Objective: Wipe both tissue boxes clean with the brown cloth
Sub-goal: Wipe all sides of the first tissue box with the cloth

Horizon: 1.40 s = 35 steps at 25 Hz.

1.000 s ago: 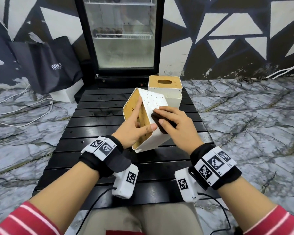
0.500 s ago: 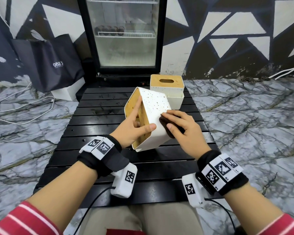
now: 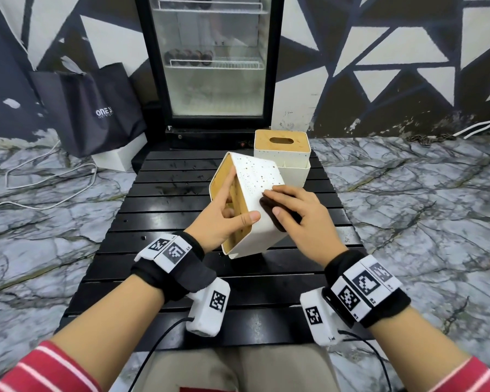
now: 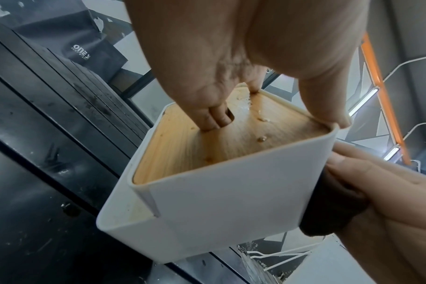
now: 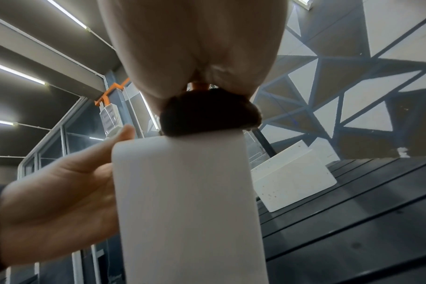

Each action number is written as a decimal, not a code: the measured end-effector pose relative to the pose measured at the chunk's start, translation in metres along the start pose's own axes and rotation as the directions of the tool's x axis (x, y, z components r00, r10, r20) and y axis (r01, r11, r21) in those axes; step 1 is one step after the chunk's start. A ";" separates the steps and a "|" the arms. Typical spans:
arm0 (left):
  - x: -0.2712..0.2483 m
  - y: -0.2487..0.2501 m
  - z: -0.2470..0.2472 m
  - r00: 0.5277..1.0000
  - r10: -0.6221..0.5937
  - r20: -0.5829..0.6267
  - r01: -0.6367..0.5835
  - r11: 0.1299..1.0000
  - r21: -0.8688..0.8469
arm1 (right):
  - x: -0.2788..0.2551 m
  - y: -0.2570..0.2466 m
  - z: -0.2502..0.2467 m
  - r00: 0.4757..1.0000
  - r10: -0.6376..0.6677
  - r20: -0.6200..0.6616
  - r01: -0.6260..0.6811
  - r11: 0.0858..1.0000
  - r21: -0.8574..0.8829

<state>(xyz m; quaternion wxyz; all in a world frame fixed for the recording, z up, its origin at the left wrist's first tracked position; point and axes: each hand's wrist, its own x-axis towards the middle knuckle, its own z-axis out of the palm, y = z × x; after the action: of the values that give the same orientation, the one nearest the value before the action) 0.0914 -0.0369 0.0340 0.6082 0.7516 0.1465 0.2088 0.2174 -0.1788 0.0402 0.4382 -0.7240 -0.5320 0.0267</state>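
The near tissue box (image 3: 256, 179), white and speckled with a wooden lid, is tilted above the black slatted table (image 3: 167, 278). My left hand (image 3: 224, 216) grips it, with fingers (image 4: 216, 117) in the lid slot and the thumb on the white side. With its fingers curled over the bunched brown cloth (image 3: 269, 207), my right hand (image 3: 303, 213) presses it against that speckled side. The wrist views show the cloth (image 4: 333, 207) (image 5: 209, 113) against the box wall (image 5: 182, 201). The second tissue box (image 3: 292, 171) stands upright just behind the first.
A glass-door fridge (image 3: 212, 66) stands behind the table. A black bag (image 3: 91, 108) leans on the wall at the left above a white box (image 3: 116, 162). White cables (image 3: 54, 179) lie on the marble floor at the left.
My right hand slid the cloth toward the box's right edge, then back up onto the speckled face. My left hand has kept its hold on the tilted box.
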 end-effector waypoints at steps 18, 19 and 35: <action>0.005 0.011 0.004 0.995 -0.044 0.084 0.042 0.999 0.023 | 0.022 -0.017 0.007 0.999 0.004 -0.052 -0.003 1.000 0.018; 0.004 0.011 0.004 0.995 -0.042 0.087 0.040 0.999 0.027 | 0.017 -0.015 0.005 0.999 -0.005 -0.045 0.005 1.000 0.017; 0.006 0.011 0.011 0.995 -0.067 0.074 0.056 0.988 0.144 | 0.040 -0.014 0.002 0.994 0.011 -0.110 -0.012 1.000 -0.006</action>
<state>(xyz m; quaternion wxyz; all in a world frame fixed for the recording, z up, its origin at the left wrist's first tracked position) 0.1019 -0.0457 0.0440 0.5649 0.7956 0.1603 0.1493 0.2236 -0.1448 0.0650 0.4642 -0.7289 -0.5031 -0.0125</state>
